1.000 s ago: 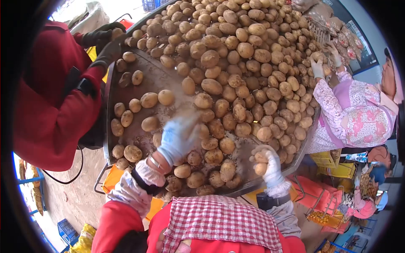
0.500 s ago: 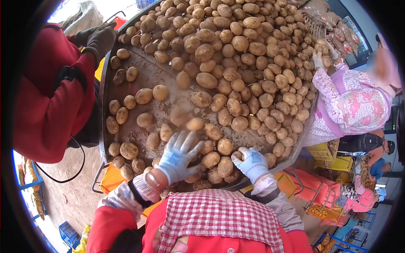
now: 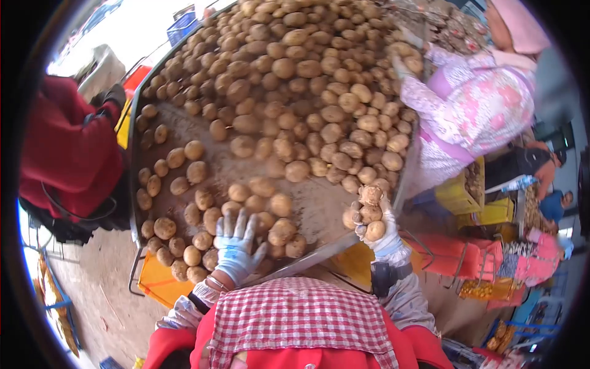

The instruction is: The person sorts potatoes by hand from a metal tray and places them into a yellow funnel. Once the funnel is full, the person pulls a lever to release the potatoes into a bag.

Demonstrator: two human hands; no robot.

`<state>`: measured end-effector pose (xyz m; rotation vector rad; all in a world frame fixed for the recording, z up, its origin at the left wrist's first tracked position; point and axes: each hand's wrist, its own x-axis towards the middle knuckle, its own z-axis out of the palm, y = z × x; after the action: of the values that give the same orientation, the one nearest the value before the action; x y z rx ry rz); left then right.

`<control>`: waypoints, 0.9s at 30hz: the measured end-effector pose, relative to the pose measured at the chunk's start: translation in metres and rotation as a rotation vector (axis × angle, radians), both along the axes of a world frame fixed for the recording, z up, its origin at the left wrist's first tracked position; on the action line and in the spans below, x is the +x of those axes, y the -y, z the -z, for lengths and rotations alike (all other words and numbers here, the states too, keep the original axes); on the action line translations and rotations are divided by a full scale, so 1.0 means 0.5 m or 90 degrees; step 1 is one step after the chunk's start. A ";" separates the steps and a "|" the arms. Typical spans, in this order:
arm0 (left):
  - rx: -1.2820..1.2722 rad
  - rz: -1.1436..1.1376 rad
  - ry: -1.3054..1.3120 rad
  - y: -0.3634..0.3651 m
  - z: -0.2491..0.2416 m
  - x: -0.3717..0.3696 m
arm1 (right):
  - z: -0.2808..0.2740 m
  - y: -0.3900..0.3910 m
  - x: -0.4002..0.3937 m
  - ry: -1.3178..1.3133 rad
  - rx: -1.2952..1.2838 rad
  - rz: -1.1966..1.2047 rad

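Potatoes (image 3: pixel 283 117) lie heaped over the back and right of a metal table (image 3: pixel 196 132), with looser ones at the front left. Wearing a pale glove, my left hand (image 3: pixel 236 249) rests with spread fingers against the potatoes near the front edge. At the front right corner, my right hand (image 3: pixel 382 230), gloved too, is turned up and holds several potatoes (image 3: pixel 370 213) in its curled fingers. Another potato (image 3: pixel 348 219) is beside its fingertips.
A person in red (image 3: pixel 74 147) stands at the left side. At the right, a person in a floral top (image 3: pixel 467 111) has both gloved hands on potatoes. Orange crates (image 3: pixel 163 277) sit under the table; yellow crates (image 3: pixel 455 197) stand right.
My right hand has turned up and now holds potatoes. My left hand has moved slightly left and down, and front potatoes have shifted left. The view has turned to the right.
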<state>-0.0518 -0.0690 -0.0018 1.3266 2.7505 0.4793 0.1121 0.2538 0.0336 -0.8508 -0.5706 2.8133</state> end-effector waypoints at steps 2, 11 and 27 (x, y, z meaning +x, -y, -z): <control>-0.007 0.008 -0.046 -0.004 0.003 0.001 | 0.022 -0.035 0.068 0.020 0.004 0.045; 0.027 0.013 -0.076 -0.009 0.025 0.008 | 0.021 0.077 0.392 0.202 0.049 -0.049; -0.032 -0.061 -0.089 -0.007 0.035 0.027 | 0.022 -0.292 0.513 0.116 0.034 0.415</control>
<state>-0.0383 -0.0656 -0.0192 1.2684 2.9281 0.3309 0.3685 0.3999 0.0225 -1.0563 -0.3090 2.1390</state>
